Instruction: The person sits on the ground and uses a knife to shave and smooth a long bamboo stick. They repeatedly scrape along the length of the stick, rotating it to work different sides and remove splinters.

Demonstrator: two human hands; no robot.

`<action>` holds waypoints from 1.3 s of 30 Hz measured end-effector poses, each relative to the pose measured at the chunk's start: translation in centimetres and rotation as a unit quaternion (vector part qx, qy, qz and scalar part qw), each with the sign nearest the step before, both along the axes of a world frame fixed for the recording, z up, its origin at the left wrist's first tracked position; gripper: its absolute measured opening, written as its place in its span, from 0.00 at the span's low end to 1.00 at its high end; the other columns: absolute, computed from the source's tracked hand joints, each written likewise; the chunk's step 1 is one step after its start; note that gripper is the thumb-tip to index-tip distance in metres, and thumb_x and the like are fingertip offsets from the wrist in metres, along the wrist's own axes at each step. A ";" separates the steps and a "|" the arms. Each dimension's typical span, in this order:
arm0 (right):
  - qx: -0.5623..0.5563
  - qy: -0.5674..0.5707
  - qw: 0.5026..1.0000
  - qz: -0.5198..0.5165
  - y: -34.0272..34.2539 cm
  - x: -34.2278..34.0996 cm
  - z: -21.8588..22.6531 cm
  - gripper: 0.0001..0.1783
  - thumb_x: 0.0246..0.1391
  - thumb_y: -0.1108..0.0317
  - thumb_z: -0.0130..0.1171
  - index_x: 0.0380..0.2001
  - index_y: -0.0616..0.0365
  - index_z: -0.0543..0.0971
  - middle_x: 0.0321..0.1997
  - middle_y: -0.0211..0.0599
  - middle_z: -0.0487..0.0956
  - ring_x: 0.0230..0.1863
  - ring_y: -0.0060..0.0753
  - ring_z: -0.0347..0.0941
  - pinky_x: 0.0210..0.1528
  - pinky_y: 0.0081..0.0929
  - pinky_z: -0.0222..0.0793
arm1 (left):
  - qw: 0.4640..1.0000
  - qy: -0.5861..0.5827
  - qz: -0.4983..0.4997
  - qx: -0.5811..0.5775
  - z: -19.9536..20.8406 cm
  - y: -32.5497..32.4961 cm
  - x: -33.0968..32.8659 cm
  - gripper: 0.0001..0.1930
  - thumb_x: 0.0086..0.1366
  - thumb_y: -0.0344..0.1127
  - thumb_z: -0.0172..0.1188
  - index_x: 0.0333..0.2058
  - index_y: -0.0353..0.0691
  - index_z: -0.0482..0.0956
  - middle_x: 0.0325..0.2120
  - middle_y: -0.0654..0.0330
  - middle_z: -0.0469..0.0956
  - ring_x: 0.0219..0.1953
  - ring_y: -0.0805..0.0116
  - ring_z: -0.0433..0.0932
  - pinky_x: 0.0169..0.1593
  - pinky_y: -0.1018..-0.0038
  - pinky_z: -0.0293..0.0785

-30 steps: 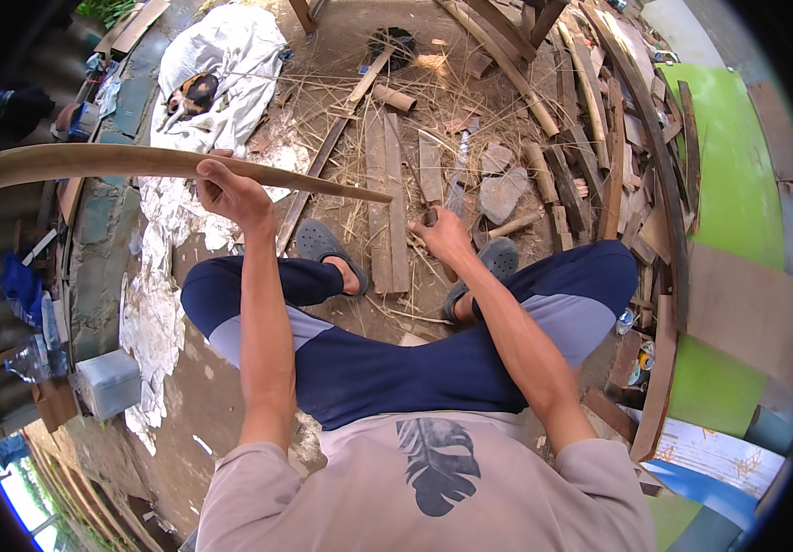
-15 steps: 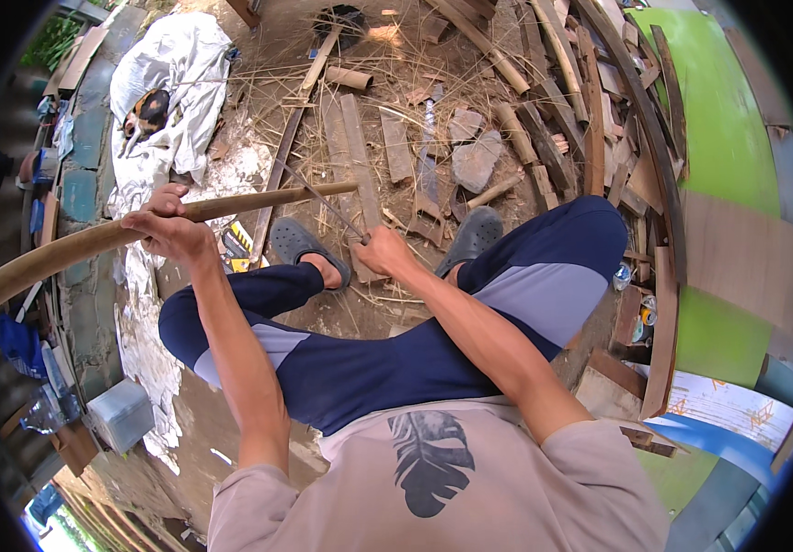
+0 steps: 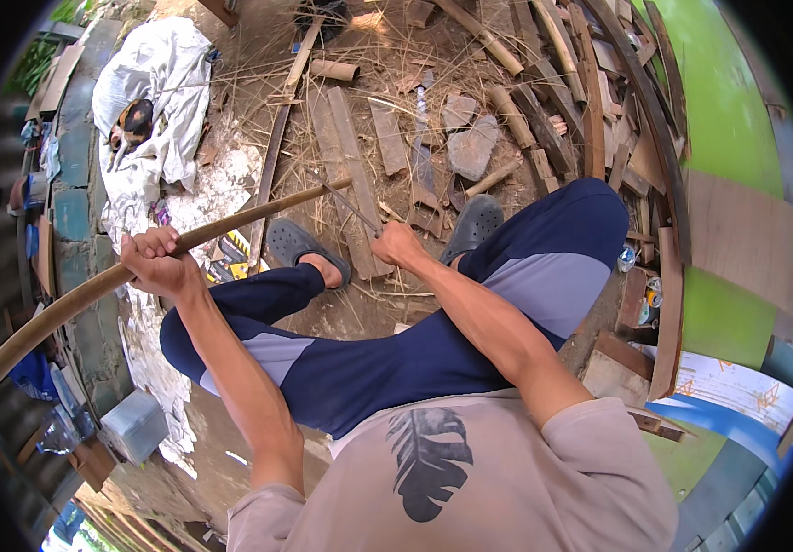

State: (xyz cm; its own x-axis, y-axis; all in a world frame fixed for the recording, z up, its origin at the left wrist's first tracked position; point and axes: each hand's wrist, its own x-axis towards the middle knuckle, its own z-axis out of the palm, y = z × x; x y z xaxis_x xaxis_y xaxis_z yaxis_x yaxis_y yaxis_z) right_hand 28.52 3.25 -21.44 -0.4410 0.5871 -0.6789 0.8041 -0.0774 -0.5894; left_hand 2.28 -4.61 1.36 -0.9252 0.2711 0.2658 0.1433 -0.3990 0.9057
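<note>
A long, slightly curved wooden pole point(image 3: 263, 208) slants across in front of me, its thin end over the ground between my feet and its thick end at the far left. My left hand point(image 3: 159, 264) is closed around it above my left knee. My right hand point(image 3: 398, 246), also closed, grips a thin dark rod-like tool point(image 3: 358, 212), perhaps a file; its handle is hidden in my fist. The tool crosses the pole close to the thin end. Whether the two touch, I cannot tell.
A calico cat point(image 3: 133, 123) lies on a white cloth point(image 3: 168, 69) at the far left. Planks point(image 3: 352, 152), straw and a flat stone point(image 3: 473, 147) litter the ground ahead. Wood scraps point(image 3: 590, 110) pile up at the right. A translucent box point(image 3: 134, 426) stands at the lower left.
My right hand has drawn the thin tool back to the right, so less of it reaches past the pole. The pole has shifted slightly, and my left fingers wrap further around it.
</note>
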 end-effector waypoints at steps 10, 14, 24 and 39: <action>-0.071 -0.007 0.997 0.005 1.0 0.2 -0.2 0.23 0.45 0.59 0.56 0.28 0.76 0.79 0.27 0.67 0.79 0.32 0.57 0.80 0.32 0.43 0.76 | 1.000 -0.003 -0.007 0.006 -0.1 -0.1 -0.5 0.20 0.64 0.40 0.51 0.15 0.50 0.54 0.09 0.68 0.51 0.12 0.75 0.56 0.23 0.74 0.61; 0.011 0.030 0.999 0.017 -0.3 -1.5 0.5 0.23 0.45 0.56 0.56 0.30 0.71 0.80 0.29 0.66 0.79 0.36 0.59 0.79 0.39 0.44 0.74 | 1.000 0.002 0.003 0.011 -0.1 0.5 0.1 0.21 0.65 0.39 0.50 0.14 0.50 0.53 0.09 0.68 0.52 0.11 0.74 0.56 0.21 0.74 0.60; -0.005 0.030 1.000 -0.004 -1.0 -3.0 2.5 0.23 0.45 0.55 0.58 0.31 0.69 0.81 0.29 0.64 0.79 0.36 0.59 0.79 0.41 0.45 0.74 | 0.998 -0.019 0.052 -0.007 -0.2 -0.3 -0.6 0.19 0.63 0.40 0.50 0.15 0.50 0.54 0.09 0.69 0.51 0.13 0.74 0.56 0.25 0.73 0.62; 0.034 0.037 0.997 0.053 -1.1 -2.6 5.7 0.23 0.42 0.57 0.59 0.31 0.70 0.81 0.32 0.65 0.79 0.38 0.63 0.78 0.43 0.48 0.74 | 0.999 -0.030 0.037 0.006 -0.9 -1.7 -0.8 0.19 0.64 0.39 0.49 0.16 0.49 0.54 0.10 0.68 0.52 0.12 0.74 0.56 0.24 0.73 0.62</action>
